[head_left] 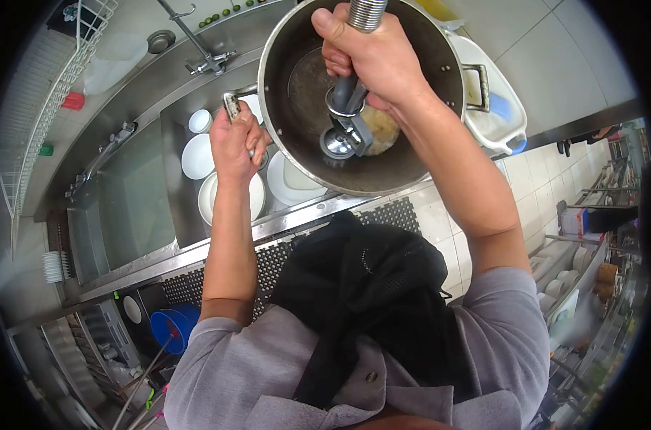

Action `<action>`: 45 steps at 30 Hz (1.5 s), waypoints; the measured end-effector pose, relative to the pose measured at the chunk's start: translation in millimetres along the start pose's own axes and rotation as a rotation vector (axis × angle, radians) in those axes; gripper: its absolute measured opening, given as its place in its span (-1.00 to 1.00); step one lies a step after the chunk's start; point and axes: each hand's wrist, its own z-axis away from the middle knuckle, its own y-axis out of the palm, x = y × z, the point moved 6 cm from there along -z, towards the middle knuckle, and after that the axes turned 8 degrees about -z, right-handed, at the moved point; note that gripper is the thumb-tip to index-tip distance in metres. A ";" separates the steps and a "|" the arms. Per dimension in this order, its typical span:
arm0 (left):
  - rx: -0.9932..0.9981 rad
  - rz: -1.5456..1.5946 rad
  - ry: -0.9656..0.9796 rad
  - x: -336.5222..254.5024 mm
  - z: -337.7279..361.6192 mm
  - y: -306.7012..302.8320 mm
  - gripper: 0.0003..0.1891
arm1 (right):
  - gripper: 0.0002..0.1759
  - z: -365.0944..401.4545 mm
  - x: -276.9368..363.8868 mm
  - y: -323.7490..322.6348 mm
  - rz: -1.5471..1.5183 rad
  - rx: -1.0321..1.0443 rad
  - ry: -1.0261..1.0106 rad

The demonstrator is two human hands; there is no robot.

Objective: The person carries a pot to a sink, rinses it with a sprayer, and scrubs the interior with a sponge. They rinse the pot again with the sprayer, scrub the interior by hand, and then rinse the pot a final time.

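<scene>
A large dark cooking pot [304,154] with a pale rim is tilted over the sink's edge, its mouth facing me. My left hand [236,143] is closed around the pot's left side handle [231,106]. My right hand [372,54] grips a pre-rinse spray nozzle [347,140] by its grey handle, the ribbed metal hose [368,13] rising above the fist. The nozzle's round head points down into the pot. Beside it, partly behind the nozzle, lies a yellowish, pale lump [381,130] on the pot's inner surface.
White bowls [198,158] and plates [293,183] lie in the steel sink left of and beneath the pot. Farther left is a basin of water [136,204]. A white tub [501,125] stands behind the pot's right handle. A blue bucket [174,326] is at lower left.
</scene>
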 end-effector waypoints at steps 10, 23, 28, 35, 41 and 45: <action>0.057 -0.084 -0.016 -4.3 -4.1 1.5 -0.86 | -0.69 -34.3 20.9 9.6 0.074 -0.004 -0.534; 0.013 -0.049 -0.034 0.4 -7.3 -8.5 -0.86 | -0.71 -34.3 51.9 -23.5 0.019 -0.151 -0.589; 0.000 0.004 -0.055 -1.3 -5.9 -8.8 -0.93 | -0.55 -23.5 35.0 -21.1 0.019 -0.070 -0.347; -0.020 -0.066 -0.049 -5.3 1.4 -1.9 -0.86 | -0.65 -28.2 50.0 -24.3 0.228 -0.096 -0.538; -0.036 0.003 -0.043 -6.3 6.5 7.1 -0.94 | -0.62 -14.7 40.7 -2.1 0.054 -0.086 -0.317; -0.097 0.024 -0.029 -3.8 8.3 6.3 -0.93 | -0.59 16.7 25.2 -3.1 0.178 -0.099 -0.135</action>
